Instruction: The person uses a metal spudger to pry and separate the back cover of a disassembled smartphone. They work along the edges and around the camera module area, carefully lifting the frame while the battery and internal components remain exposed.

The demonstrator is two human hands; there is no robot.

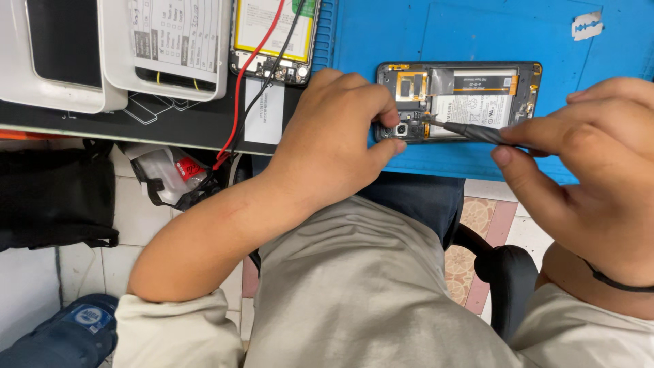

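An opened phone (470, 95) with its back cover off lies on a blue work mat (409, 34), its battery and circuit board exposed. My left hand (334, 143) rests on the phone's left end, with thumb and fingers pinching the frame near the camera module. My right hand (586, 170) grips a thin dark tool (470, 131). The tool's tip touches the board beside the camera area.
A second opened phone (272, 37) with red and black wires (245, 88) lies at the upper middle. White trays (109, 48) with a paper form sit at upper left. A razor blade (586, 26) lies on the mat's far right. A black chair arm (507, 272) is below.
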